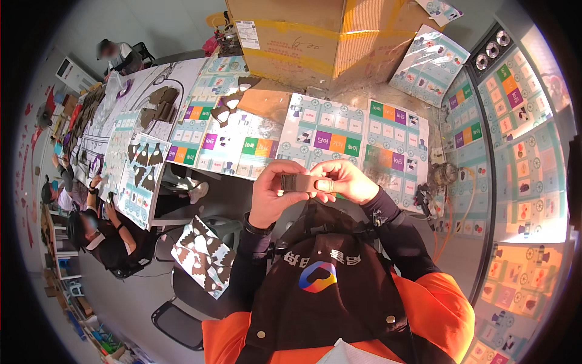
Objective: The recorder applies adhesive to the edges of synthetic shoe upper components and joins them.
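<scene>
Between my two hands, in front of my chest, is a small brown strip-like piece (pixel 298 182) with a ridged left end. My left hand (pixel 271 193) pinches that end between thumb and fingers. My right hand (pixel 345 182) grips the other end, its thumb pressed on top. What the piece is made of, I cannot make out. Both hands are over the near edge of a table covered with printed picture sheets (pixel 315 116).
A large cardboard box (pixel 291 37) stands behind the sheets. At right are a metal device (pixel 445 174) with an orange cable and a black tool (pixel 422 197). Dark cutout pieces (pixel 145 155) lie on the left table; more rest on a chair (pixel 206 259). Other people (pixel 100 233) sit at left.
</scene>
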Action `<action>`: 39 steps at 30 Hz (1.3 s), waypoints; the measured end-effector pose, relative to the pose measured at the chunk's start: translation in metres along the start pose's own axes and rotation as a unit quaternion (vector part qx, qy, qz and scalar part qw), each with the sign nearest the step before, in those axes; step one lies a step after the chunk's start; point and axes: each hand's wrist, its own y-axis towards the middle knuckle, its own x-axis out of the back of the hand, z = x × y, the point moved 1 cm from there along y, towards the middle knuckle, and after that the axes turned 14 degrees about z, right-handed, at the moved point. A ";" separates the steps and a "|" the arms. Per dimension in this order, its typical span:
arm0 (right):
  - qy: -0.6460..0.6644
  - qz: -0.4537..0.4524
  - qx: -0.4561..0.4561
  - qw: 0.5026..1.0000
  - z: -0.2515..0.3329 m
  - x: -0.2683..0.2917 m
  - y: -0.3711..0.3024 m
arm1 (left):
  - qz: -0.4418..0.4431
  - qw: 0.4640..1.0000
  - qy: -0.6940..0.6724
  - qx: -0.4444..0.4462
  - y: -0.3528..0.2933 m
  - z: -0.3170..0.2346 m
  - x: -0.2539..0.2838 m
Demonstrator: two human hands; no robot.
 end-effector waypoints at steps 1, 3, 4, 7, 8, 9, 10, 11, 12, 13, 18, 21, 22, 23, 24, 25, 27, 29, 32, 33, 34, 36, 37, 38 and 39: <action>0.000 0.000 0.000 1.000 0.001 0.000 0.000 | 0.008 1.000 0.001 0.025 0.002 -0.005 -0.001; -0.014 -0.010 -0.003 1.000 0.004 -0.001 0.000 | 0.013 0.998 -0.016 0.053 0.005 -0.016 -0.002; -0.014 -0.010 -0.003 1.000 0.004 -0.001 0.000 | 0.018 0.996 -0.033 0.081 0.006 -0.019 -0.002; -0.077 -0.075 -0.028 0.994 0.004 -0.001 -0.003 | -0.056 0.964 -0.155 0.209 -0.005 -0.010 0.000; -0.152 -0.095 -0.037 0.983 0.006 -0.002 -0.003 | -0.058 0.964 -0.155 0.210 -0.008 -0.010 0.003; -0.226 -0.115 -0.045 0.966 0.009 -0.004 -0.002 | -0.026 0.961 -0.130 0.241 -0.010 -0.009 0.008; -0.225 -0.114 -0.046 0.967 0.012 -0.008 -0.002 | 0.008 0.957 -0.105 0.272 -0.012 -0.007 0.012; -0.233 -0.103 -0.057 0.965 0.017 -0.012 -0.002 | 0.006 0.957 -0.105 0.272 -0.014 -0.005 0.016; -0.242 -0.093 -0.068 0.964 0.019 -0.015 -0.001 | 0.009 0.950 -0.142 0.277 -0.015 -0.003 0.020; -0.241 -0.092 -0.069 0.964 0.018 -0.015 -0.001 | 0.013 0.943 -0.178 0.281 -0.017 0.000 0.023; -0.116 0.057 -0.061 0.990 0.017 -0.008 -0.002 | 0.105 0.915 -0.318 0.227 -0.024 0.018 0.026; -0.137 0.039 -0.078 0.987 0.016 -0.007 0.001 | 0.109 0.908 -0.339 0.223 -0.026 0.015 0.022; -0.153 0.018 -0.075 0.985 0.017 -0.009 0.003 | 0.080 0.915 -0.317 0.237 -0.026 0.012 0.022; -0.179 -0.006 -0.055 0.982 0.015 -0.012 0.005 | 0.083 0.914 -0.319 0.237 -0.025 0.008 0.023; -0.180 -0.009 -0.056 0.982 0.016 -0.014 0.007 | 0.066 0.922 -0.294 0.243 -0.024 0.003 0.025; -0.204 -0.020 -0.071 0.976 0.018 -0.015 0.009 | 0.048 0.929 -0.269 0.249 -0.025 0.002 0.028; -0.226 -0.034 -0.086 0.970 0.016 -0.019 0.013 | 0.050 0.931 -0.256 0.255 -0.028 0.004 0.035; -0.262 -0.023 -0.062 0.963 0.014 -0.022 0.013 | 0.049 0.933 -0.240 0.262 -0.032 0.010 0.040; -0.382 -0.039 -0.050 0.922 0.020 -0.032 0.021 | 0.057 0.942 -0.240 0.225 -0.034 0.013 0.040; -0.463 -0.069 -0.061 0.881 0.022 -0.036 0.024 | -0.010 0.965 -0.144 0.220 -0.033 0.012 0.036; -0.465 -0.069 -0.062 0.881 0.015 -0.041 0.030 | -0.076 0.973 -0.045 0.212 -0.033 0.012 0.032; -0.586 -0.201 -0.069 0.782 -0.005 -0.053 0.038 | -0.127 0.972 0.075 0.181 -0.028 0.014 0.013; -0.583 -0.216 -0.091 0.778 -0.009 -0.054 0.039 | -0.182 0.952 0.195 0.148 -0.028 0.013 0.009; -0.583 -0.215 -0.093 0.778 -0.008 -0.054 0.040 | -0.182 0.952 0.194 0.148 -0.029 0.010 0.011; -0.567 -0.195 -0.082 0.796 -0.005 -0.053 0.041 | -0.171 0.960 0.135 0.175 -0.028 0.006 0.015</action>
